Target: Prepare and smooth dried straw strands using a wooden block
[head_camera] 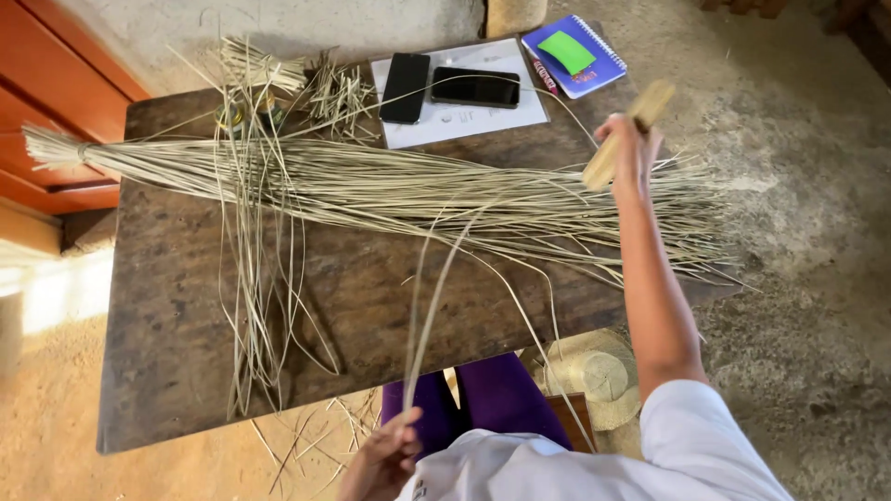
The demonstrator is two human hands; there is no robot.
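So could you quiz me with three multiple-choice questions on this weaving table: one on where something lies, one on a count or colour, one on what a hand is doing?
1. Where do the phones lie?
A. On a white sheet at the table's far edge
B. On the ground
C. On the straw hat

2. How many phones are there?
A. One
B. Two
C. Four

3. What is the right hand doing?
A. Resting flat and empty on the table
B. Holding a wooden block raised over the fibres
C. Gripping the notebook

Answers:
1 A: both phones rest on the white sheet on the table.
2 B: two dark phones lie next to each other.
3 B: the right hand grips the wooden block above the fibre bundle; the left hand pinches a strand.
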